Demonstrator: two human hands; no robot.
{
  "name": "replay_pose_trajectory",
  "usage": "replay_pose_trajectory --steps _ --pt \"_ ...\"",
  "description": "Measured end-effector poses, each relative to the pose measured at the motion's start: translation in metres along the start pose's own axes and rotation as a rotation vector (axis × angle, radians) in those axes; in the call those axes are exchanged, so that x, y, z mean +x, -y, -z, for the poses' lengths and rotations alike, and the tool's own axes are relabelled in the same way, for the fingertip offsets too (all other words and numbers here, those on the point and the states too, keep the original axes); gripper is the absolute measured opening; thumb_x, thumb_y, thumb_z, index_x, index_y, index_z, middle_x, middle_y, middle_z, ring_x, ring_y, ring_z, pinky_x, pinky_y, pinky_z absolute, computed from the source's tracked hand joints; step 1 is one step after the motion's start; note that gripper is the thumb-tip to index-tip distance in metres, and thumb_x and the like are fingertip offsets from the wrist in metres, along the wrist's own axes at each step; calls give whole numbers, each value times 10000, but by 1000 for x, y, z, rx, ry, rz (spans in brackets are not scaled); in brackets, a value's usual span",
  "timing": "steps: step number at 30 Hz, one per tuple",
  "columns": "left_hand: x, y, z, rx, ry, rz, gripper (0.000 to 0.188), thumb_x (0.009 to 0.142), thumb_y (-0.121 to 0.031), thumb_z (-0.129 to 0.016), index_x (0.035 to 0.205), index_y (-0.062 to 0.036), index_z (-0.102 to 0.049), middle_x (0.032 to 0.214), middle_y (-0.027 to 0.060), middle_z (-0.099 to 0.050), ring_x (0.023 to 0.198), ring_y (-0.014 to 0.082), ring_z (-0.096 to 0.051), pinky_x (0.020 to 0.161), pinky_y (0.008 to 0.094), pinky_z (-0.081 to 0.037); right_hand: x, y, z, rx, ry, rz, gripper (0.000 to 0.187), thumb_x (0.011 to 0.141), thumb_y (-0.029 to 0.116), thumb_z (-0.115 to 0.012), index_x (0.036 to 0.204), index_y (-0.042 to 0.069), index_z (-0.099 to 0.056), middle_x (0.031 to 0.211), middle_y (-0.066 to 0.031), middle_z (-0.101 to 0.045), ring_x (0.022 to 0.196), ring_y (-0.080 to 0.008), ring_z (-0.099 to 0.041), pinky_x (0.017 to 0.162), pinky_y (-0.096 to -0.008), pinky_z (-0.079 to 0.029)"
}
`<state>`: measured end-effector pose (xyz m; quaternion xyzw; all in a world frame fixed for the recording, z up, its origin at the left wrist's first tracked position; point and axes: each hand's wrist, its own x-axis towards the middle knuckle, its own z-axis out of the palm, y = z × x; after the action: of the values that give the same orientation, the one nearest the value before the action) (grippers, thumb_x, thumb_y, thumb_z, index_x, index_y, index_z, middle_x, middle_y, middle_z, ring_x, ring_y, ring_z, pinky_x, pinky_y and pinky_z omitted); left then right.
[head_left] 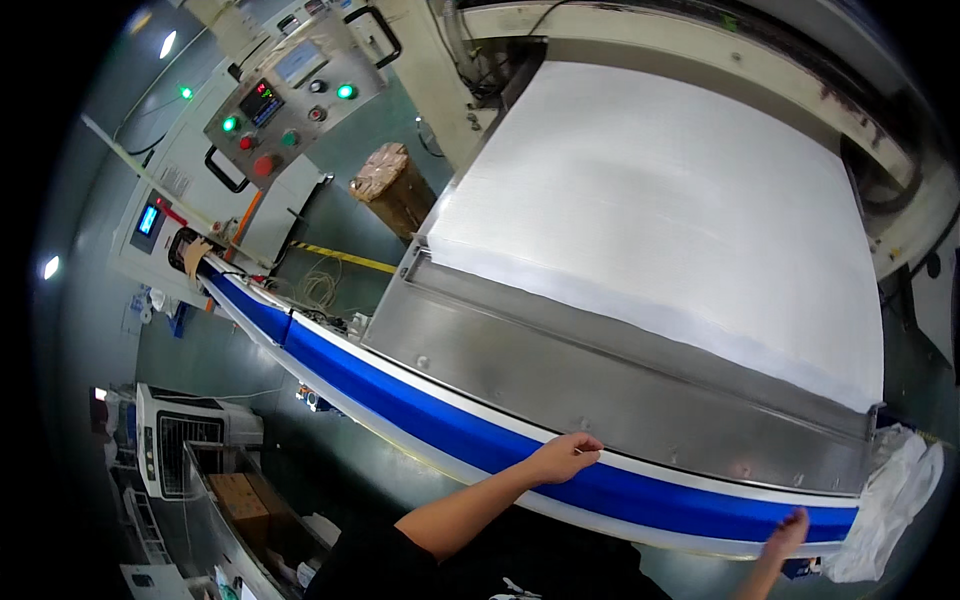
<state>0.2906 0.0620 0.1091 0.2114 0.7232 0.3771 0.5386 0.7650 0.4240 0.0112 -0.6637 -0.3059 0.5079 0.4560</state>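
Over the near edge of a bare metal plate (600, 370), my left hand (566, 459) is closed, thumb against fingers. A tiny pale bit shows at its fingertips, too small to name. Beneath it runs a long blue conveyor belt (400, 405) with white side rails. My right hand (788, 535) hovers over the belt's right end, slightly blurred, its fingers hard to make out. Beyond the plate, a wide white sheet (660, 220) lies flat on the machine bed, its near edge slightly wavy.
A crumpled white plastic bag (890, 500) hangs at the belt's right end. At the upper left stands a control panel (295, 95) with lit buttons. A brown bin (395, 190) is on the floor beside the machine. An air cooler (190, 440) and an open cardboard box (240, 500) stand lower left.
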Motion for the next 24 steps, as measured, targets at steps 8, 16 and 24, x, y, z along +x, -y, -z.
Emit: replay_pose_trajectory --steps 8,16,24 --pt "38 32 103 276 -386 -209 311 914 -234 -568 1160 -51 -623 1113 176 -640 1037 340 -608 901 396 -482 -213 -21 -282 -670 960 89 176 902 168 -629 1003 24 -619 789 -57 -638 667 -122 -599 583 -246 -483" --pt "76 65 245 658 -894 -258 316 878 -190 -578 1170 -68 -571 1213 159 -563 1113 347 -534 966 479 -421 -358 -38 -502 -1000 1432 627 244 892 271 -584 991 63 -663 900 -140 -687 811 -304 -658 744 -364 -510" --pt "120 91 287 776 -943 -447 386 873 -239 -606 1214 -69 -546 1269 124 -531 1257 305 -459 1110 470 -308 -448 -55 -698 -966 1616 945 202 874 235 -573 922 54 -648 826 -142 -674 787 -343 -649 714 -422 -511"
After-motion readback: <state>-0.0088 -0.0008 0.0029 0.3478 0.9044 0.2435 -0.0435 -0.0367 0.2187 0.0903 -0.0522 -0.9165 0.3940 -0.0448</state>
